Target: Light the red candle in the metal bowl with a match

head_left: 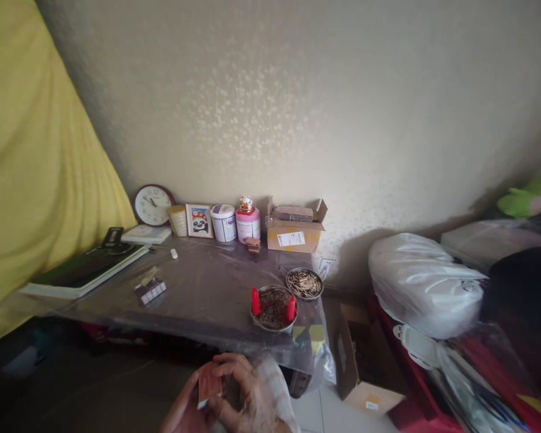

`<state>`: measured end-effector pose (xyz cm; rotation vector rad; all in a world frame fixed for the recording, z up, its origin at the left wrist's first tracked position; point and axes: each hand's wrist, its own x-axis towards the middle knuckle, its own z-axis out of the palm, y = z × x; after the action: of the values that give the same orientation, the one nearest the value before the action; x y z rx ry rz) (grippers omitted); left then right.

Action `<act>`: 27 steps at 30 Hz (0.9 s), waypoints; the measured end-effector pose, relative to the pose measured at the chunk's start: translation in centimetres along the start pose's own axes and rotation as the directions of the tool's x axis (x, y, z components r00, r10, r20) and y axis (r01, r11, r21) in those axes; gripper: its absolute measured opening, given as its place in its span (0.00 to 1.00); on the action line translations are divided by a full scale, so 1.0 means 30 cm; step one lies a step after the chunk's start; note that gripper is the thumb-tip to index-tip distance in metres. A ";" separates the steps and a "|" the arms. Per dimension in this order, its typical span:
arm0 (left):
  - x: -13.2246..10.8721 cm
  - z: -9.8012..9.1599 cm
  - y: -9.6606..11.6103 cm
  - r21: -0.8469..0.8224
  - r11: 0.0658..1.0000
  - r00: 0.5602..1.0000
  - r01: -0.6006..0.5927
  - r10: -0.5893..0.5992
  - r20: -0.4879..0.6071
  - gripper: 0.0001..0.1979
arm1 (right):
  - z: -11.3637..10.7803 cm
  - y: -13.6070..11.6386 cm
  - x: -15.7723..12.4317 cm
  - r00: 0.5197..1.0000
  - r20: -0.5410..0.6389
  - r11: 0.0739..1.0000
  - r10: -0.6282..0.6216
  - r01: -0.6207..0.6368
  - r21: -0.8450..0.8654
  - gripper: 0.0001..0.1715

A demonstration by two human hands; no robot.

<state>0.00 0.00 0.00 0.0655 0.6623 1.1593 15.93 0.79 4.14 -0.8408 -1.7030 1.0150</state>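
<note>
At the bottom middle of the view, both my hands hold a small reddish-brown box [208, 383]. My left hand [183, 409] grips its lower left side with thumb and fingers closed on it. My right hand [246, 391] curls over its top and right side. The hands are in front of a low table [198, 288] covered in clear plastic. On the table's near right corner stands a metal bowl [274, 308] of dark bits with two red handles, and behind it a metal dish [304, 282] of pale sticks.
Along the wall stand a round clock [153, 204], a panda picture [199, 221], two tubs [237, 222] and an open cardboard box [294, 231]. A book [85, 270] lies at the table's left. A yellow curtain [31, 168] hangs left. Bags [426, 288] and a carton [365, 367] crowd the right.
</note>
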 end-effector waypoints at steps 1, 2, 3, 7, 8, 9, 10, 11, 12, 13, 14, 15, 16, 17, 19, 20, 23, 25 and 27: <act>-0.007 0.014 -0.003 -0.033 0.999 1.000 -0.004 0.003 -0.015 0.09 | 0.001 -0.012 -0.002 1.000 0.007 1.000 -0.003 0.004 -0.026 0.22; -0.014 0.027 -0.006 -0.063 0.998 0.999 -0.015 0.013 -0.036 0.10 | 0.001 -0.025 -0.003 1.000 0.018 0.999 -0.005 0.006 -0.047 0.23; -0.020 0.038 -0.010 -0.084 0.996 0.998 -0.036 0.031 -0.060 0.12 | 0.001 -0.039 -0.002 0.999 0.032 0.998 -0.002 0.004 -0.066 0.23; -0.034 0.066 -0.019 -0.083 0.988 0.988 -0.131 0.123 -0.094 0.18 | 0.000 -0.086 0.003 0.997 0.080 0.985 0.024 -0.010 -0.170 0.26; -0.035 0.069 -0.019 -0.082 0.987 0.988 -0.138 0.131 -0.087 0.18 | 0.001 -0.092 0.005 0.996 0.085 0.981 0.024 -0.007 -0.195 0.26; -0.036 0.070 -0.019 -0.086 0.987 0.988 -0.136 0.129 -0.082 0.18 | 0.003 -0.096 0.007 0.996 0.085 0.977 0.020 -0.001 -0.214 0.26; -0.037 0.071 -0.019 -0.096 0.987 0.990 -0.127 0.120 -0.079 0.18 | 0.006 -0.096 0.008 0.996 0.084 0.973 0.014 0.006 -0.231 0.26; -0.039 0.072 -0.017 -0.108 0.987 0.991 -0.119 0.111 -0.078 0.18 | 0.009 -0.095 0.009 0.997 0.080 0.970 0.006 0.013 -0.243 0.26; -0.042 0.073 -0.015 -0.120 0.987 0.992 -0.111 0.103 -0.074 0.18 | 0.013 -0.091 0.009 0.997 0.077 0.967 -0.004 0.024 -0.252 0.26; -0.046 0.075 -0.012 -0.128 0.987 0.993 -0.100 0.092 -0.069 0.17 | 0.016 -0.086 0.010 0.997 0.074 0.965 -0.016 0.035 -0.259 0.26; -0.049 0.076 -0.010 -0.133 0.986 0.994 -0.097 0.090 -0.062 0.17 | 0.021 -0.080 0.010 0.997 0.067 0.964 -0.029 0.046 -0.263 0.27; -0.053 0.077 -0.008 -0.135 0.986 0.994 -0.101 0.095 -0.052 0.16 | 0.025 -0.072 0.010 0.997 0.065 0.963 -0.042 0.058 -0.265 0.28; -0.055 0.076 -0.006 -0.136 0.985 0.994 -0.105 0.101 -0.040 0.15 | 0.029 -0.063 0.010 0.997 0.063 0.961 -0.054 0.069 -0.266 0.29; -0.055 0.074 -0.006 -0.142 0.983 0.994 -0.112 0.110 -0.027 0.15 | 0.034 -0.053 0.010 0.996 0.060 0.960 -0.069 0.082 -0.269 0.29; -0.049 0.066 -0.010 -0.172 0.979 0.994 -0.111 0.113 0.001 0.15 | 0.042 -0.032 0.010 0.992 0.055 0.952 -0.110 0.122 -0.282 0.29; -0.043 0.060 -0.013 -0.194 0.976 0.994 -0.103 0.109 0.018 0.15 | 0.046 -0.021 0.009 0.989 0.055 0.944 -0.139 0.149 -0.293 0.29; -0.016 0.044 -0.025 -0.251 0.966 0.995 -0.070 0.085 0.050 0.15 | 0.050 0.012 0.011 0.974 0.041 0.913 -0.221 0.222 -0.341 0.29; 0.001 0.040 -0.028 -0.260 0.963 0.995 -0.076 0.091 0.047 0.14 | 0.047 0.028 0.015 0.962 0.047 0.887 -0.269 0.267 -0.377 0.28; 0.010 0.043 -0.027 -0.264 0.962 0.994 -0.073 0.090 0.054 0.14 | 0.038 0.037 0.019 0.950 0.069 0.854 -0.303 0.303 -0.423 0.27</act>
<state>1.41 0.26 0.60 -0.0938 0.4476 1.3103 14.76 1.46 3.13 -0.8066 -2.0196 0.4253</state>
